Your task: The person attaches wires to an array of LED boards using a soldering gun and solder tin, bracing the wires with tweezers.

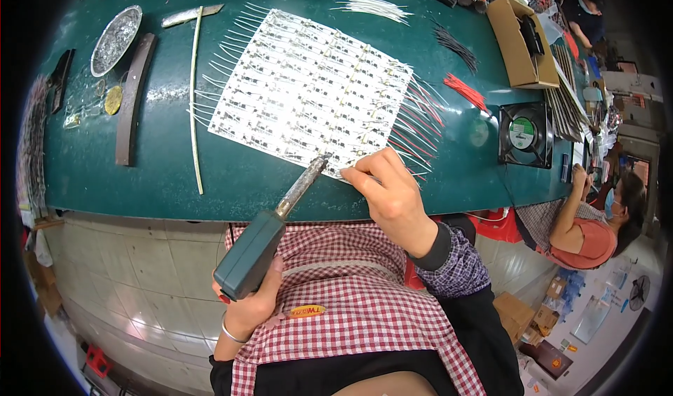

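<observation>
A white circuit board panel (270, 101) with rows of small black parts lies tilted on the green table. Thin white wires (223, 70) stick out past its left edge, red, black and white ones (419, 126) past its right. My left hand (254, 303) is closed around the dark green handle of a soldering iron (254, 251). The iron's metal tip reaches the panel's near edge. Just right of the tip, my right hand (392, 196) pinches thumb and fingers together at the panel's near right corner. What it pinches is too small to make out.
Bundles of white (371, 5), black (456, 45) and red wires (466, 91) lie beyond and right. A black fan (524, 135) and cardboard box (501, 42) stand at right. Left are a metal bowl (98, 56), brown bar (133, 108) and pale strip (195, 115). A co-worker (585, 231) sits at right.
</observation>
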`<state>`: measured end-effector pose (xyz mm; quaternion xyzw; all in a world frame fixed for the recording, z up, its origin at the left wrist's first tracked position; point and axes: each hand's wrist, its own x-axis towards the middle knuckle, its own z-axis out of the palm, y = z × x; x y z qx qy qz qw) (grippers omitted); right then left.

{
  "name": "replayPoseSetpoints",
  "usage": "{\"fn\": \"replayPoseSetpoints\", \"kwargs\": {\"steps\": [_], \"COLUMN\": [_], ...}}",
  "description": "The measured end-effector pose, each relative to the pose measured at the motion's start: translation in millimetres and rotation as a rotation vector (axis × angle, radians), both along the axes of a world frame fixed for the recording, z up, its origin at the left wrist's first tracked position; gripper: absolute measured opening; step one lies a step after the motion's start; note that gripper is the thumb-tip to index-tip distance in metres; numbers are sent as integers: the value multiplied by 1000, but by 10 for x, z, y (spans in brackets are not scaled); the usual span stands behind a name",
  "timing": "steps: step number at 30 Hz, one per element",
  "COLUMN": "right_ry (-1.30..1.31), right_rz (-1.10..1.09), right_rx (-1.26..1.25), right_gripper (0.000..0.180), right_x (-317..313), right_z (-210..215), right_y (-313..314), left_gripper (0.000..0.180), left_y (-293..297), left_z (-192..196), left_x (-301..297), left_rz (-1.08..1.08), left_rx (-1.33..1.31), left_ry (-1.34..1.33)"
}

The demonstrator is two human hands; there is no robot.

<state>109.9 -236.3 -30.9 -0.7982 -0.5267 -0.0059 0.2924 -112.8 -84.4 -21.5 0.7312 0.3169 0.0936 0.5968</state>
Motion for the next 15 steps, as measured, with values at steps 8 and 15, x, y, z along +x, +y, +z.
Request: {"fn": "replayPoseSetpoints", "kwargs": {"steps": [8, 15], "right_ry": [-18, -11], "right_rz": [27, -58], "right_rx": [-21, 149], "right_gripper": [29, 33], "right_x": [-10, -31], "right_z": [7, -10], "right_y": [-2, 12], "left_gripper": [29, 28], "left_y": [3, 0], "left_z": [6, -4], "left_x": [12, -63], "left_rz": [28, -10], "left_rx": [8, 58], "left_ry": [-52, -47]}}
